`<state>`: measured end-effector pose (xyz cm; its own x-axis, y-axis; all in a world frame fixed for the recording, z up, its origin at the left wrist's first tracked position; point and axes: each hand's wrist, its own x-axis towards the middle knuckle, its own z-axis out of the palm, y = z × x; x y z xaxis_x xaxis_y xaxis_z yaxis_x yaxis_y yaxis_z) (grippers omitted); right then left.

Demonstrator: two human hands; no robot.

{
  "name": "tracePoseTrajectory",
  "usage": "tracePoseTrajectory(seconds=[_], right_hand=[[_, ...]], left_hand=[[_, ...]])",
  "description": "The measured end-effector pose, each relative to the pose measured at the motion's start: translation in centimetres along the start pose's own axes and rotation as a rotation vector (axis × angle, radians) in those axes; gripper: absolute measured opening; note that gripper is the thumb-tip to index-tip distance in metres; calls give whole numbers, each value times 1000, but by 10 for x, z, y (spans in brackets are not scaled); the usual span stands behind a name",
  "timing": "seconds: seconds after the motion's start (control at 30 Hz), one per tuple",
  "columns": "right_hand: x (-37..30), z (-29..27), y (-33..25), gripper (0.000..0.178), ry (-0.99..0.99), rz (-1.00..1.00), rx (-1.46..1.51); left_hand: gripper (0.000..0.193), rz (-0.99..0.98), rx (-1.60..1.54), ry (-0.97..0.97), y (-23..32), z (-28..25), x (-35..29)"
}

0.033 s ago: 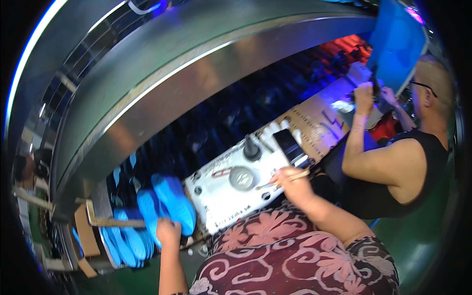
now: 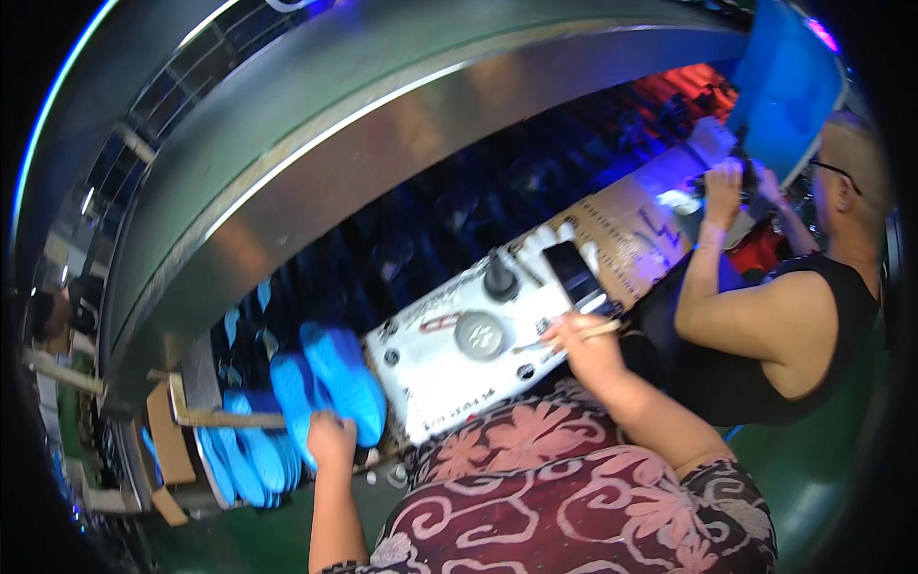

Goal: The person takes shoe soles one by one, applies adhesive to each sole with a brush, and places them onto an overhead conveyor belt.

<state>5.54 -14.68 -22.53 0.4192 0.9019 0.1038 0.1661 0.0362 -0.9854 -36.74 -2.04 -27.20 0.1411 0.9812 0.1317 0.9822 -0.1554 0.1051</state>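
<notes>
My left hand [image 2: 331,439] is closed at the near end of a blue shoe sole [image 2: 290,383], its fingertips partly hidden. Against that sole lies a second blue sole [image 2: 346,385], by the left edge of a white printed board [image 2: 435,402]. In my right hand [image 2: 585,342] is a slim brush [image 2: 602,329] with a pale wooden handle, held between the fingers. Its tip points left, just short of a round grey dish [image 2: 480,335] on the board. Behind the dish stands a black cone-shaped container [image 2: 500,277]; a small red-edged item [image 2: 440,323] lies to its left.
More blue soles [image 2: 256,459] stand in a row beside an open cardboard box [image 2: 170,435]. A black box [image 2: 574,273] sits at the board's right end. Beyond runs a dark conveyor [image 2: 430,220] under a metal hood [image 2: 382,105]. A co-worker [image 2: 775,306] works close on my right.
The whole view has shifted slightly, so things appear a little farther right. Both hands keep nearly the same places relative to the soles and the dish.
</notes>
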Motion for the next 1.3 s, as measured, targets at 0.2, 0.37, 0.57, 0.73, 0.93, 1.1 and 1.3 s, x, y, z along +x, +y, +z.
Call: tracePoseTrajectory(seconds=[0.2,0.37,0.57,0.73,0.93,1.1,1.3], right_hand=[[31,10,-10,25,12,-5,-57],[58,44,2,16,-183,-255,-387],[62,65,34,13,-247,-395,-645],[65,57,8,16,-180,-392,-527],[59,56,8,23,-149,-377,-476],[56,49,5,28,-58,-142,-268],[40,41,-32,33,6,68,152]], left_hand=[[16,-86,-78,-26,6,6,4],[20,-114,-17,-131,10,-7,3],[28,-227,-484,-102,-10,5,-4],[36,-464,-1173,-325,-13,-11,1],[55,-483,-1731,-388,32,-65,-9],[63,-388,-1585,-417,77,-75,-23],[58,-160,-1286,-117,111,-66,-14]])
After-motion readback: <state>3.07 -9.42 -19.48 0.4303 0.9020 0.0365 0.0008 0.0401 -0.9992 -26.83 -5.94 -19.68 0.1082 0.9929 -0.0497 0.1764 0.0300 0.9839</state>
